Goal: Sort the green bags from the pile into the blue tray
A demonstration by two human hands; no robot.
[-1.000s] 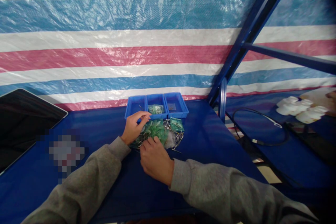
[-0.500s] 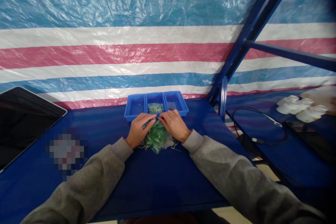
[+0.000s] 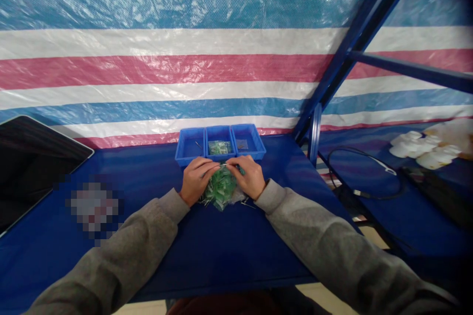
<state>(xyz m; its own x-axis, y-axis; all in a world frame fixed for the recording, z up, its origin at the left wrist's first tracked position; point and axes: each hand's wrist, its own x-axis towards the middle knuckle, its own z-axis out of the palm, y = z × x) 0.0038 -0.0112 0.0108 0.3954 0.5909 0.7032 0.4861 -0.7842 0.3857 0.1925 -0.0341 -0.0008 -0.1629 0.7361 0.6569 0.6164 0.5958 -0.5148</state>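
My left hand [image 3: 196, 180] and my right hand [image 3: 248, 176] face each other just above a pile of small green and clear plastic packets [image 3: 221, 189]. Between their fingertips runs a thin pale stick-like piece [image 3: 223, 164], pinched at both ends; its exact kind is too small to make out. Thin pale rods [image 3: 249, 203] stick out around the pile's edges. Right behind the hands stands a blue three-part tray [image 3: 180, 155]. A thin rod lies in its left compartment, green and clear packets [image 3: 219, 147] in the middle, and a small clear packet [image 3: 242, 144] in the right.
A dark screen-like panel [image 3: 33, 167] stands at the left of the blue table [image 3: 221, 256], near a pixelated patch. On the right are a blue metal frame [image 3: 343, 59], a looped black cable [image 3: 328, 167] and several white bottles [image 3: 410, 145]. A striped sheet [image 3: 166, 69] hangs behind.
The hands have drawn slightly apart, and the thin piece between their fingertips shows more clearly. The whole view has shifted a little.
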